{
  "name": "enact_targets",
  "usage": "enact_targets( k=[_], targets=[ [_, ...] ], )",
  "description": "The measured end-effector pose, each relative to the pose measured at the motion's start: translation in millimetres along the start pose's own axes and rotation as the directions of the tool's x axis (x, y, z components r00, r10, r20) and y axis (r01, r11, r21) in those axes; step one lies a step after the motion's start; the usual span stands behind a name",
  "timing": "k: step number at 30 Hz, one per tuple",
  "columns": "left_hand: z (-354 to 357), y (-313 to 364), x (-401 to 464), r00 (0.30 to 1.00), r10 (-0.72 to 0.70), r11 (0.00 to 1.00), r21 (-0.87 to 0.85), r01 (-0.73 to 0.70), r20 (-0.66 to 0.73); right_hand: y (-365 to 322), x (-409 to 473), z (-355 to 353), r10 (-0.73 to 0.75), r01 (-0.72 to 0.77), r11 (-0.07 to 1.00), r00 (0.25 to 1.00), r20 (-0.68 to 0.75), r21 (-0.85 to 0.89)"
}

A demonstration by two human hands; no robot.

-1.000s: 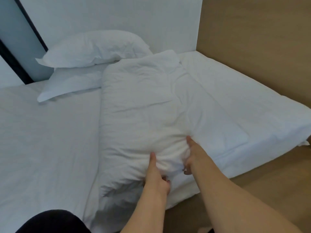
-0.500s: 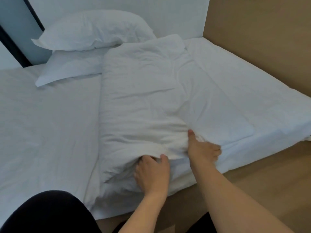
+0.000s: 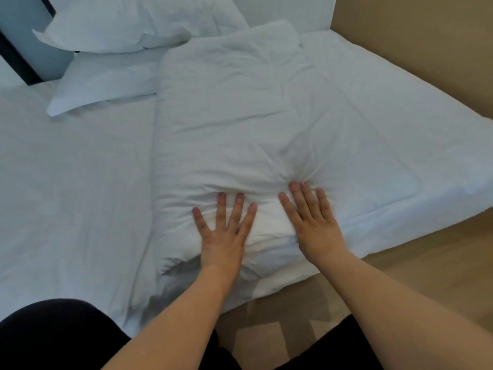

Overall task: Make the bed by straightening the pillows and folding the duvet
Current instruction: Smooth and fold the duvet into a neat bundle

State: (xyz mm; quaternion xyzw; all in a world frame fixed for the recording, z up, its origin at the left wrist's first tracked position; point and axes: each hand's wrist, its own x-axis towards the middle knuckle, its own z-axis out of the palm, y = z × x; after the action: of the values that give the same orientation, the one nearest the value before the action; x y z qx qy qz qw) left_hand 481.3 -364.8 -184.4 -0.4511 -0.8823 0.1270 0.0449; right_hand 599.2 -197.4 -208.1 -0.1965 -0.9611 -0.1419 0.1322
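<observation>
1. The white duvet point(image 3: 234, 124) lies folded into a long, thick strip down the middle of the bed, running from the pillows at the far end to the near edge of the mattress.
2. Its near end is bunched and rounded, with creases fanning out from where the hands bear on it; a thinner layer of it spreads flat to the right.
3. The left hand point(image 3: 222, 233) lies palm down on the near end of the duvet, fingers straight and spread, holding nothing, only pressing the fabric.
4. The right hand point(image 3: 313, 224) lies flat just beside it, to the right, fingers straight and close together; their tips sink into a puckered dent in the duvet.
5. The two hands are near each other but apart, with a ridge of duvet between them.
6. Two white pillows sit at the far left: the upper pillow point(image 3: 138, 22) rests on the lower pillow point(image 3: 106, 81), and the duvet's far end touches or overlaps them, though I cannot tell which from this angle.
7. The white sheet point(image 3: 66, 182) covers the mattress to the left of the duvet, lightly wrinkled.
8. A tan wall point(image 3: 426, 44) borders the bed on the right, and a wooden floor point(image 3: 426, 263) shows below the mattress edge.
9. Dark clothing point(image 3: 53, 337) fills the bottom left corner.
</observation>
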Motion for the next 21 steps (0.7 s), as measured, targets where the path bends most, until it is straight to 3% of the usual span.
enact_targets(
  k=[5, 12, 17, 21],
  targets=[
    [10, -7, 20, 0.999, 0.032, 0.999, 0.001, -0.032, -0.017, -1, 17, 15, 0.015, -0.015, 0.999, 1.000, -0.010, -0.031],
    [-13, -18, 32, 0.996, 0.089, 0.996, -0.014, -0.089, -0.015, 13, 32, -3, -0.010, 0.018, 0.998, 0.993, 0.119, -0.065],
    [-61, -38, 41, 0.994, 0.014, 0.999, -0.038, -0.018, -0.106, 31, 62, -47, 0.033, -0.008, 0.991, 0.983, 0.182, -0.135],
    [-85, -42, 37, 0.993, -0.056, 0.997, -0.053, 0.051, -0.100, 37, 95, -109, 0.114, -0.099, 0.992, 0.971, 0.212, -0.080]
  ],
)
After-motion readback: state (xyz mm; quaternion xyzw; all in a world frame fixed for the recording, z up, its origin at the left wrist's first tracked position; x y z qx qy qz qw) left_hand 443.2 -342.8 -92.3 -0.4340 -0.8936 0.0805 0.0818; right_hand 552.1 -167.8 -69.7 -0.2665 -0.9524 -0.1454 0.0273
